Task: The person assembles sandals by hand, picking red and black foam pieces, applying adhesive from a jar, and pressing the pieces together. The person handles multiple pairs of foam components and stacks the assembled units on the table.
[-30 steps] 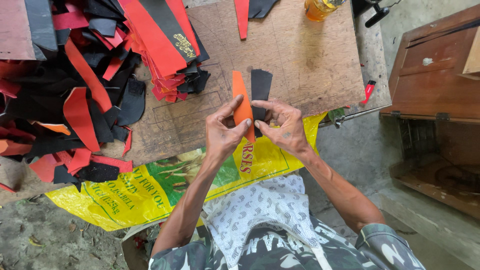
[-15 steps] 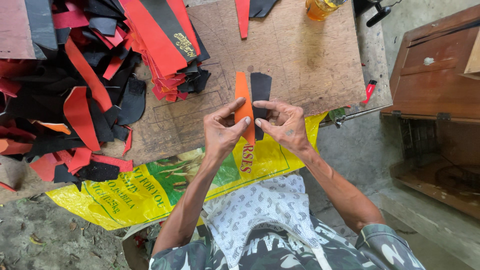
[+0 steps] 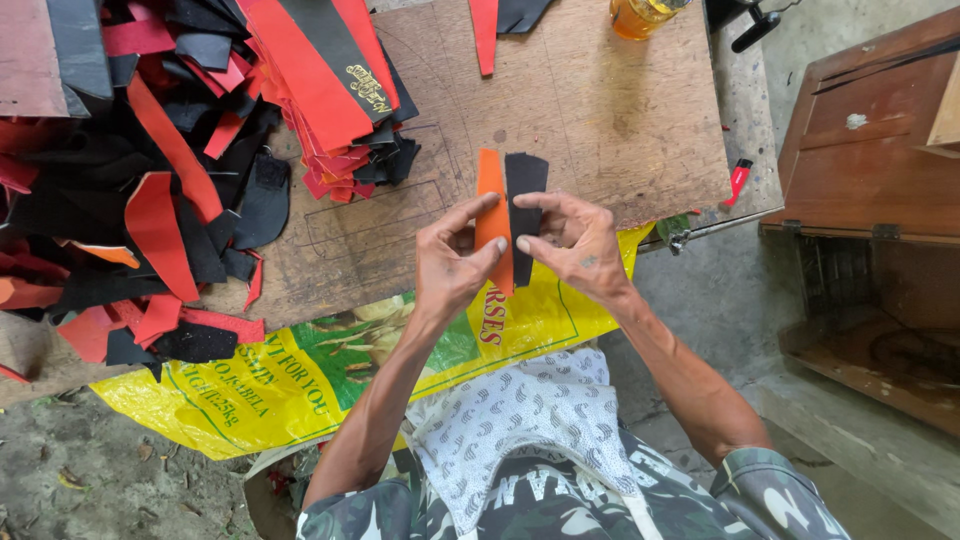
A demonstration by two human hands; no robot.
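My left hand (image 3: 452, 262) pinches a narrow orange strip (image 3: 490, 185) of sheet material, held upright over the wooden board (image 3: 600, 110). My right hand (image 3: 572, 242) grips a black strip (image 3: 525, 180) of about the same size, pressed side by side against the orange one. Both hands meet at the strips' lower halves, thumbs on the front faces. The strips' bottom ends are hidden behind my fingers.
A big heap of red and black cut pieces (image 3: 160, 150) covers the board's left side. A yellow printed sack (image 3: 300, 370) hangs off the near edge. A jar of amber liquid (image 3: 640, 15) stands at the far edge, a small red lighter (image 3: 738, 180) and a wooden box (image 3: 870, 150) to the right.
The orange and black strips have slid slightly relative to each other as my fingers shifted on them; the hands stay over the same spot of the board.
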